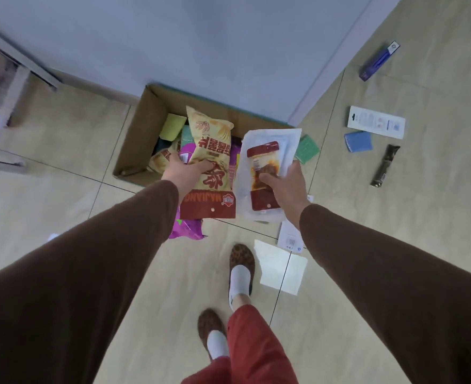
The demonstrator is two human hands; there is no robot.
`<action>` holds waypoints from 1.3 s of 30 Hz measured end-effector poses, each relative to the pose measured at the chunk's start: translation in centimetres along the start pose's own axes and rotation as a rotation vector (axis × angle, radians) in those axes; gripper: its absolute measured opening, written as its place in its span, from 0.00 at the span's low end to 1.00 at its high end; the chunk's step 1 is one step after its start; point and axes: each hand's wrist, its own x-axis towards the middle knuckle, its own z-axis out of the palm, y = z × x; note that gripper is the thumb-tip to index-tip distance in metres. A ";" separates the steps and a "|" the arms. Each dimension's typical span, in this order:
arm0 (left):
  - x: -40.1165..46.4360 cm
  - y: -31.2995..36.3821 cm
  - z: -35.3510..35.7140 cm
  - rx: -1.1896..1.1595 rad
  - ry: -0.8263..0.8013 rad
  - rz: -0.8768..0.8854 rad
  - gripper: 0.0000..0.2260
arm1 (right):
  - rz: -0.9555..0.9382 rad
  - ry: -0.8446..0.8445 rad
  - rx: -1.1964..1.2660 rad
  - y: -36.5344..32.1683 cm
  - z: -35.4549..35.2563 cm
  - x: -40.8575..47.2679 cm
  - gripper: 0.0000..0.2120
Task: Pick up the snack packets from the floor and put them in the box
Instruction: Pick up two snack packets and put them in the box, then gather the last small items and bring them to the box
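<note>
Both hands carry snack packets over the box, ready for the drop.

The left hand [185,169] grips a yellow snack packet [210,151] and seems to hold a purple packet [188,225] beneath it; the right hand [287,184] pinches a clear packet with a red label [264,167]. All three hang above the near edge of the cardboard box [134,139], which stands against the far wall and already holds several packets. This looks like the placing step: the next move calls for reaching further over the opening and letting go so nothing spills over the near rim. More items lie on the floor [395,245] to the right, among them a dark wrapped bar [385,164], so the task is not done.
</note>
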 end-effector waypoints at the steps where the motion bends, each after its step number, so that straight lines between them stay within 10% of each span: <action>1: 1.1 0.9 0.1 0.012 -0.013 0.015 0.38 | -0.004 0.013 0.009 -0.4 0.4 0.6 0.25; 7: 4.4 3.6 0.6 0.405 0.009 0.197 0.47 | 0.082 0.071 -0.098 -1.1 2.2 2.4 0.39; 24: -3.2 3.3 0.5 1.016 -0.200 0.823 0.18 | -0.105 0.166 -0.430 -0.1 -2.6 -7.1 0.17; 39: -19.2 -1.5 26.8 1.118 -0.283 0.863 0.17 | -0.161 0.217 -0.458 17.0 -26.9 -10.2 0.17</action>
